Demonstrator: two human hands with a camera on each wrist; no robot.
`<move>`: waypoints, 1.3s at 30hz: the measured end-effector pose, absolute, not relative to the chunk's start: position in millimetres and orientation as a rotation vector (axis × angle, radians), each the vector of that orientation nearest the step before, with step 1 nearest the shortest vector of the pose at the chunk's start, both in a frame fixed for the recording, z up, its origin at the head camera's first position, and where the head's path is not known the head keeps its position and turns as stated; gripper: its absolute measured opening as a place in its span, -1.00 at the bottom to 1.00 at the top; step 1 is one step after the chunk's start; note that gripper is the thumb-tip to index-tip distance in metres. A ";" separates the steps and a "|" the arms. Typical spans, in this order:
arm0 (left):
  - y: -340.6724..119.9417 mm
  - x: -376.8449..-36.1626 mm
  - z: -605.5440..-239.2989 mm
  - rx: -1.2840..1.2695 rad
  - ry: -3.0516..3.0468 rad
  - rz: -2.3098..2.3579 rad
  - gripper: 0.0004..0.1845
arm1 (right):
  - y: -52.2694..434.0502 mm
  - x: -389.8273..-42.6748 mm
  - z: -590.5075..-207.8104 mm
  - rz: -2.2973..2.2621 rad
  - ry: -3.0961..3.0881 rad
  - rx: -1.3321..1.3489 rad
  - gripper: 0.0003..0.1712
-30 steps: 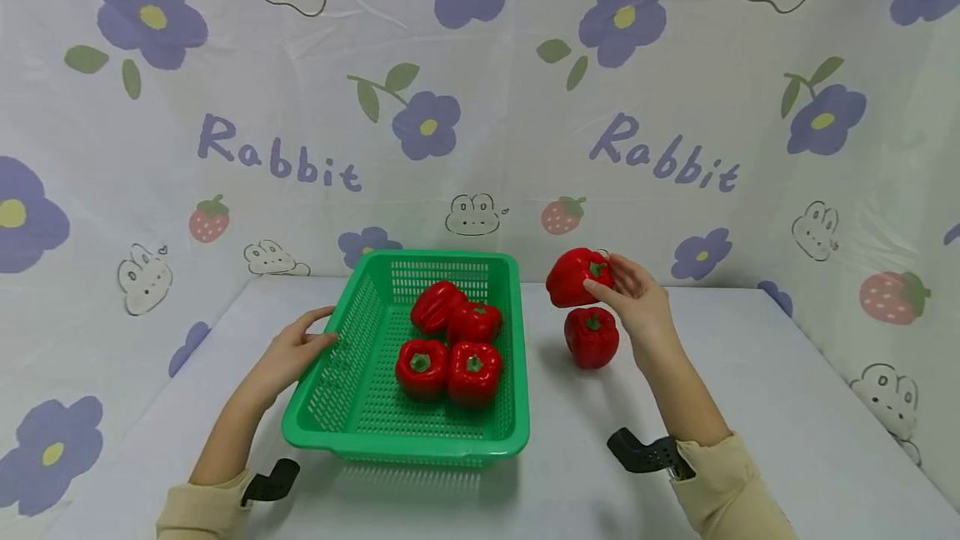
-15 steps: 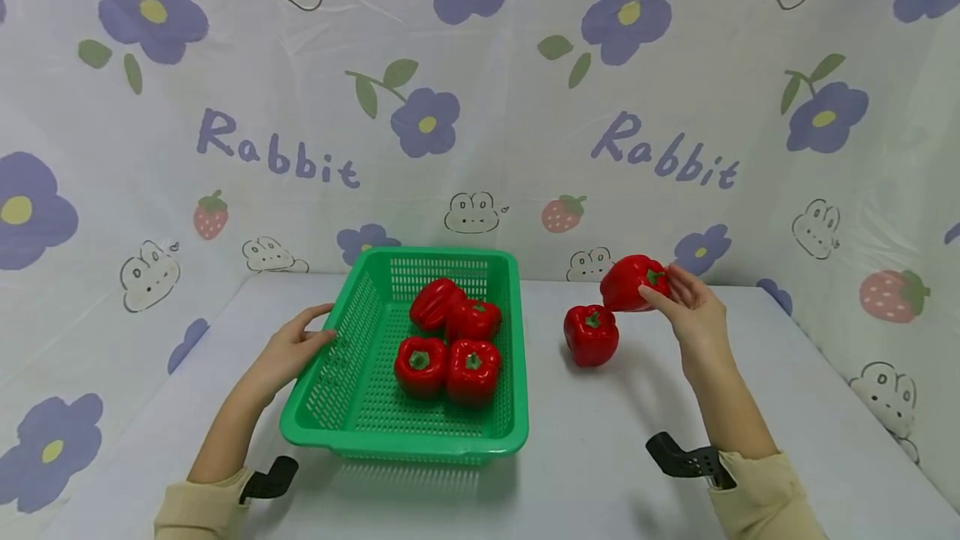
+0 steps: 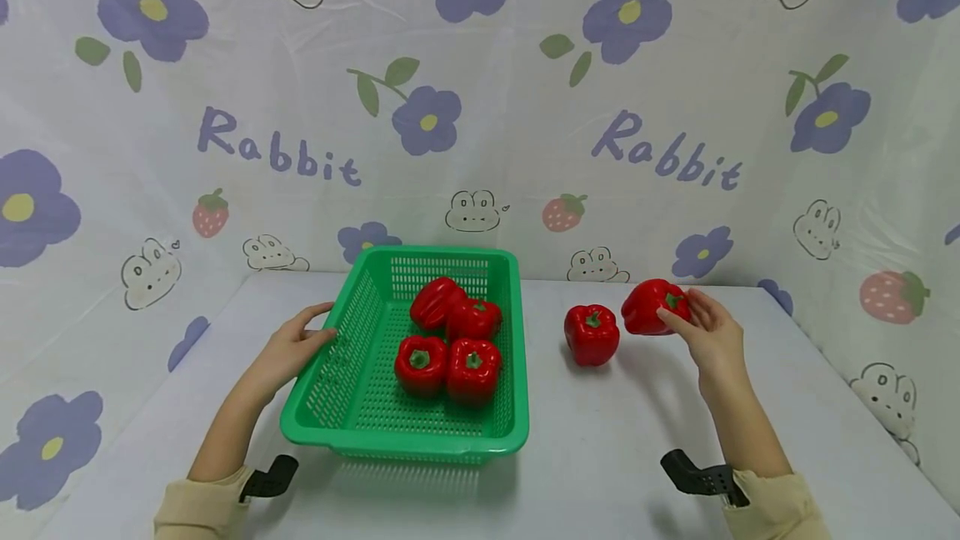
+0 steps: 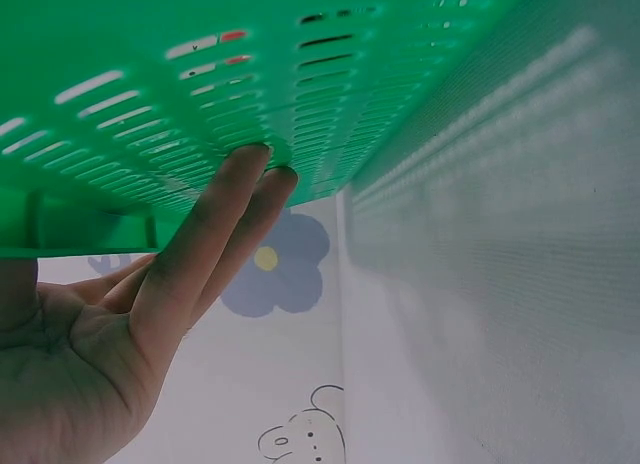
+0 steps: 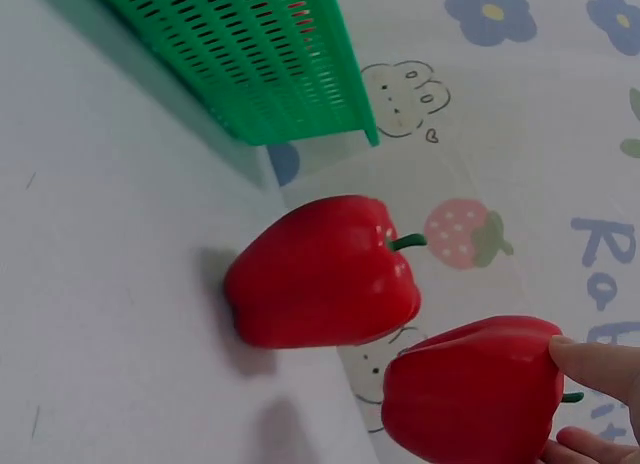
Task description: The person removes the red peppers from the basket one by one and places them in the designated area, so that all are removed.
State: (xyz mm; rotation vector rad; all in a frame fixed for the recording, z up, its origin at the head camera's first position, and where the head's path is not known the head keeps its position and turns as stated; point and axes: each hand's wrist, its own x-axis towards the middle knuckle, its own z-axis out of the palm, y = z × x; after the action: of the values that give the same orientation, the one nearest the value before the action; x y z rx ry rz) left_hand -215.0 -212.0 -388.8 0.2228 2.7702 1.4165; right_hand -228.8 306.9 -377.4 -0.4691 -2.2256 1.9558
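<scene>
- Right hand: pinches red pepper, partly closed, above surface.
- Left hand: grips basket rim; left wrist view alone shows straight fingers against its outside.

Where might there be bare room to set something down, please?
The white table is bare between the green basket and right forearm, in front of the standing pepper, and right of that forearm. The basket's left part is free. It is crowded in the basket's right part, with four peppers, and beside the standing pepper, where the right hand holds another pepper.
</scene>
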 end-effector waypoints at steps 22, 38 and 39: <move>-212.3 -214.9 -390.4 0.225 2.765 1.429 -0.35 | 312.6 -227.9 -417.4 1.741 -2.404 -0.417 -0.10; -213.1 -214.2 -389.0 0.215 2.774 1.413 -0.35 | 308.2 -234.9 -425.0 1.741 -2.445 -0.386 -0.05; -213.0 -214.4 -389.1 0.217 2.772 1.415 -0.35 | 308.1 -235.7 -425.4 1.753 -2.444 -0.386 -0.04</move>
State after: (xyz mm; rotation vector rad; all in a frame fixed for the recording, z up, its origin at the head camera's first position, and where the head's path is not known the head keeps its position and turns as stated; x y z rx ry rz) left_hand -214.4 -213.0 -389.1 0.2167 2.7724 1.4153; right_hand -235.7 308.1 -425.4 -0.3862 -2.4437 1.7532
